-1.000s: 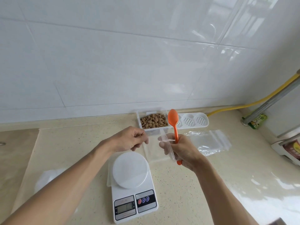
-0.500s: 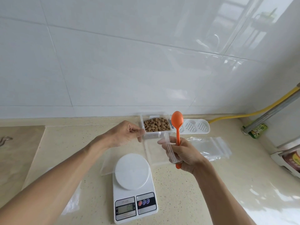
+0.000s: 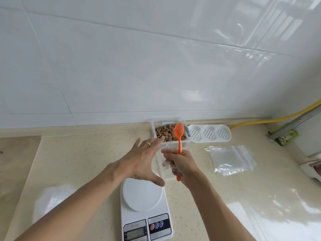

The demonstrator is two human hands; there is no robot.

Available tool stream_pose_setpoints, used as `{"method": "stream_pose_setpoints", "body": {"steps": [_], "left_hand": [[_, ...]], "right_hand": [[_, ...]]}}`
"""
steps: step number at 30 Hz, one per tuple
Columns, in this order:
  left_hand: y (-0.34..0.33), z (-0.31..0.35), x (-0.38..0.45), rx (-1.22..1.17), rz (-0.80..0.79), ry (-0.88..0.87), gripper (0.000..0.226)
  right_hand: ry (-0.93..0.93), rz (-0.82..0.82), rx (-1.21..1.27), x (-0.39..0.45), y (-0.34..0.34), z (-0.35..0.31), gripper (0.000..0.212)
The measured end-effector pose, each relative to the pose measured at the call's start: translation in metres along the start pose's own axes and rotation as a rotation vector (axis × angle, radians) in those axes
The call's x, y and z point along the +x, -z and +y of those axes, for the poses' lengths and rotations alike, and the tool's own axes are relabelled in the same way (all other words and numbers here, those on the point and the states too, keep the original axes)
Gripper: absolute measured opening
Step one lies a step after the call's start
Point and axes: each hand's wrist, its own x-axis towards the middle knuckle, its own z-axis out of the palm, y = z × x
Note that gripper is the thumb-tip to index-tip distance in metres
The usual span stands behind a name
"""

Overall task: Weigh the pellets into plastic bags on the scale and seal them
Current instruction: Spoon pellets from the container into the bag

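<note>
Pellets (image 3: 165,133) may be spilled onto the bench (image 3: 78,159) if the bag (image 3: 165,164) mouth is left collapsed, since bag and spoon (image 3: 179,136) are both gripped by the right hand (image 3: 180,164). The left hand (image 3: 140,159) is held open, fingers (image 3: 156,143) spread, near the pellet box at frame centre. The scale (image 3: 144,206) pan is bare, below the hands.

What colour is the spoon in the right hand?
Orange; the spoon shows best in the head view.

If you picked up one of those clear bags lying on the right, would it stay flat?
Probably not: the clear bags look thin and wrinkled, so one would likely flop. The glossy film suggests slipperiness, and it seems very light.
</note>
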Motion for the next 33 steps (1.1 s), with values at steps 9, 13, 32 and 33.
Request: {"method": "stream_pose_setpoints", "body": {"steps": [9,13,32,33], "left_hand": [[-0.008,-0.026,0.020,-0.246,0.275,0.056,0.083],[-0.011,-0.038,0.030,-0.227,0.300,0.115,0.079],[-0.013,-0.062,0.079,-0.186,0.329,0.187,0.092],[-0.014,-0.063,0.080,-0.178,0.337,0.187,0.092]], "right_hand": [[0.000,0.099,-0.193,0.038,0.018,0.002,0.033],[0.034,0.230,-0.379,0.063,0.036,-0.008,0.032],[0.395,0.639,-0.322,0.114,0.088,-0.036,0.022],[0.389,0.641,-0.357,0.114,0.089,-0.036,0.021]]}}
